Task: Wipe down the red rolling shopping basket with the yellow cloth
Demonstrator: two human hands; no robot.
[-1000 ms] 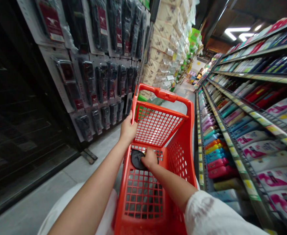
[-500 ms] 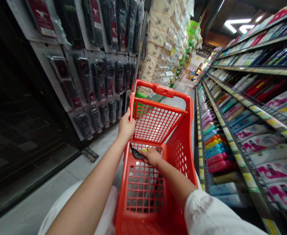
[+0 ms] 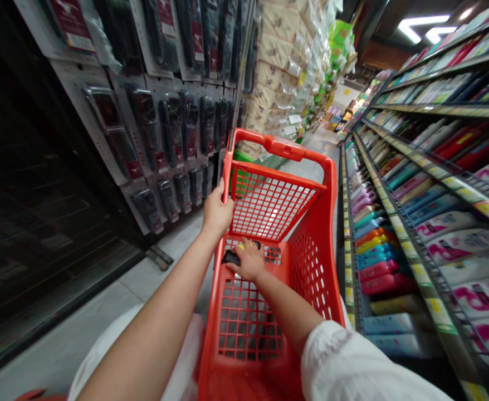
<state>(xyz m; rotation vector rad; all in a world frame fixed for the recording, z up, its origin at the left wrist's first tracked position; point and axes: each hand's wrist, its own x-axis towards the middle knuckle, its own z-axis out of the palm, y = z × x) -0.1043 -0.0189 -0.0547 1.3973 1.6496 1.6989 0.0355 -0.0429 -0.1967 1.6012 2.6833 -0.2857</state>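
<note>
A red plastic shopping basket [image 3: 311, 365] with lattice walls and a loop handle stands tilted in front of me. My left hand [image 3: 218, 213] is wrapped round its left rim, below the handle. Inside the basket is my right hand [image 3: 248, 260], fingers apart and thumb stretched out, on top of a black and yellow item [image 3: 230, 257]. The item lies at the basket's far end, against the lattice; its kind is unclear because my fingers cover part of it.
Black packaged goods hang on a rack [image 3: 161, 125] at the left. Beyond them are stacked cream packs [image 3: 275, 61]. Shelves [image 3: 415, 239] of bottles and packs line the right side. Grey floor [image 3: 115, 306] shows at the left, and the aisle runs ahead.
My right hand has moved slightly left, and its fingers have spread from their hold on the black and yellow item. The item now lies flatter. My left hand keeps its hold.
</note>
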